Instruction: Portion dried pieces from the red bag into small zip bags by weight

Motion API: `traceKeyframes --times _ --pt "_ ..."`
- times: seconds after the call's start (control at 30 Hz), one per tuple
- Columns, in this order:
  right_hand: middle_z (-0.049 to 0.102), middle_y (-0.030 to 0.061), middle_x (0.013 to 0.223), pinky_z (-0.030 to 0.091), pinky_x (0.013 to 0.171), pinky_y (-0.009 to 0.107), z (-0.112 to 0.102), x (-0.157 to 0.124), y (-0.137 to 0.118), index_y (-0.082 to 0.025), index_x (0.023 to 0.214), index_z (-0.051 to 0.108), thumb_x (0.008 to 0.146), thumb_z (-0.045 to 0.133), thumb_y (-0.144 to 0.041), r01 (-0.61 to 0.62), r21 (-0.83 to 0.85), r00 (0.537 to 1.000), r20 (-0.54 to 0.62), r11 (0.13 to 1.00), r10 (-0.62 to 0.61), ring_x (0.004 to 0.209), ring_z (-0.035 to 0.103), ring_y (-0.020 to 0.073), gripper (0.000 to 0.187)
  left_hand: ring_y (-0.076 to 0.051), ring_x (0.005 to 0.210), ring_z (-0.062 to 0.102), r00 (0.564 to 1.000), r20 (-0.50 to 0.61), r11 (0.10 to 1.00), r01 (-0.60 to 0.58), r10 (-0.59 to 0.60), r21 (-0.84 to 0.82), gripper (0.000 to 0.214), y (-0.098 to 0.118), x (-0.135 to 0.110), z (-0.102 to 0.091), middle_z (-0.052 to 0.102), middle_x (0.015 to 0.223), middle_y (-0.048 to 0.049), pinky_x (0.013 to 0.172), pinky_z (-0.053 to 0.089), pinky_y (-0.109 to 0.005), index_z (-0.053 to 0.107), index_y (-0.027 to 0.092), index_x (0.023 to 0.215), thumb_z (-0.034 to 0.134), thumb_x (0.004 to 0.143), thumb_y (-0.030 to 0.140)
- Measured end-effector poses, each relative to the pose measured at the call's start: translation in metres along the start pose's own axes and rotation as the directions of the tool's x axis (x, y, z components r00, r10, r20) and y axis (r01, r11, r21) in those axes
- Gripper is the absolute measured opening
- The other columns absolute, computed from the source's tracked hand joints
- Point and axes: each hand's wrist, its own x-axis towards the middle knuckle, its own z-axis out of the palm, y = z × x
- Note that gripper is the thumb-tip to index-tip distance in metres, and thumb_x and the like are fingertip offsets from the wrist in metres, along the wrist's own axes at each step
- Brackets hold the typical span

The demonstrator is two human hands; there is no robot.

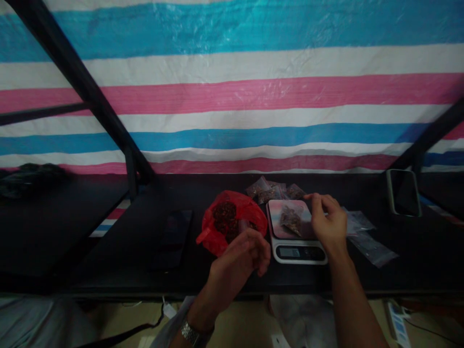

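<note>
My left hand (241,263) hovers at the near edge of a red plastic bag (213,241), its fingers loosely curled with nothing visible in them. Dark reddish-brown dried pieces (224,215) fill the bag, and a pale object inside is too blurred to name. A white kitchen scale (275,249) carries a small clear zip bag (291,220) of brownish bits on its plate. My right hand (329,222) is over the scale's right side, one finger stretched toward the far edge and the others bent; no object shows in it.
Several filled zip bags (268,191) lie behind the scale. Flat clear zip bags (371,246) rest to its right, and a phone (404,193) lies farther right. A dark flat tablet-like object (172,237) is at left. Black frame bars (83,87) stand before striped sheeting (253,96).
</note>
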Motion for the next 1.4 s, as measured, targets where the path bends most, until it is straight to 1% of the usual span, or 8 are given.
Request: traceKeyframes --times 0.63,0.87,0.93,1.0,1.07,1.13,1.27,1.4 --pt "0.069 0.0142 0.106 0.043 0.089 0.051 0.014 0.005 0.019 -0.025 0.103 0.085 0.095 0.055 -0.043 0.051 -0.339 0.946 0.319 0.939 0.063 0.102 0.056 0.0355 0.036 -0.012 0.072 0.058 0.97 0.239 0.995 0.035 -0.055 0.088 0.033 -0.01 0.002 -0.003 0.068 0.095 -0.0061 0.066 0.041 -0.025 0.072 0.017 0.105 0.081 0.089 0.045" --pt "0.069 0.0084 0.098 0.041 0.097 0.051 -0.001 0.014 -0.006 -0.025 0.086 0.078 0.089 0.063 -0.034 0.024 -0.027 0.93 0.369 0.999 -0.013 0.104 0.057 0.0321 0.017 -0.012 0.075 0.057 0.987 0.109 0.974 -0.135 0.116 0.18 0.03 -0.011 0.005 -0.004 0.064 0.093 -0.0034 0.068 0.043 -0.024 0.072 0.018 0.102 0.079 0.092 0.045" --pt "0.068 0.006 0.097 0.041 0.099 0.047 -0.014 0.012 -0.027 -0.025 0.084 0.075 0.092 0.064 -0.033 0.057 0.154 0.879 0.461 0.986 -0.122 0.104 0.057 0.0292 0.015 -0.014 0.087 0.059 0.962 0.008 0.906 -0.26 0.273 0.335 0.027 -0.013 0.005 -0.004 0.063 0.101 -0.0028 0.077 0.047 -0.025 0.07 0.022 0.108 0.079 0.093 0.043" --pt "0.067 0.0045 0.098 0.04 0.099 0.044 -0.027 0.007 -0.055 -0.026 0.082 0.074 0.095 0.065 -0.03 0.064 0.302 0.752 0.612 0.951 -0.245 0.105 0.058 0.0267 0.016 -0.018 0.11 0.061 0.919 -0.051 0.814 -0.32 0.392 0.485 0.039 -0.015 0.004 -0.003 0.063 0.117 -0.0035 0.097 0.047 -0.029 0.066 0.027 0.121 0.085 0.09 0.041" --pt "0.066 0.0034 0.104 0.041 0.1 0.041 -0.037 -0.002 -0.084 -0.027 0.084 0.074 0.098 0.066 -0.026 0.045 0.393 0.629 0.703 0.919 -0.331 0.11 0.059 0.0246 0.015 -0.024 0.126 0.058 0.935 -0.049 0.815 -0.279 0.35 0.507 0.061 -0.015 0.003 0.001 0.061 0.131 -0.0052 0.109 0.045 -0.035 0.06 0.03 0.133 0.092 0.082 0.042" --pt "0.066 0.0028 0.109 0.043 0.098 0.038 -0.04 -0.011 -0.108 -0.028 0.087 0.074 0.099 0.065 -0.021 0.032 0.436 0.57 0.731 0.899 -0.375 0.111 0.059 0.0228 0.017 -0.025 0.12 0.064 0.984 0.019 0.884 -0.167 0.176 0.437 0.067 -0.015 0.001 0.007 0.064 0.129 -0.007 0.104 0.049 -0.038 0.06 0.028 0.133 0.094 0.078 0.046" --pt "0.068 0.0017 0.109 0.044 0.099 0.038 -0.026 -0.021 -0.123 -0.03 0.096 0.076 0.102 0.063 -0.022 0.047 0.462 0.61 0.689 0.886 -0.392 0.11 0.06 0.0218 0.016 -0.017 0.081 0.064 0.999 0.046 0.897 -0.046 0.029 0.44 0.034 -0.008 -0.006 0.016 0.068 0.088 -0.0037 0.077 0.051 -0.031 0.068 0.019 0.092 0.082 0.088 0.05" --pt "0.073 0.0018 0.111 0.044 0.1 0.04 0.005 -0.027 -0.111 -0.027 0.107 0.073 0.099 0.068 -0.018 0.104 0.32 0.637 0.706 0.942 -0.31 0.108 0.062 0.0229 0.014 -0.013 0.067 0.055 0.928 -0.158 0.733 -0.153 0.337 0.663 0.031 0.007 -0.018 0.012 0.06 0.072 0.0008 0.064 0.045 -0.025 0.062 0.02 0.081 0.077 0.09 0.046"
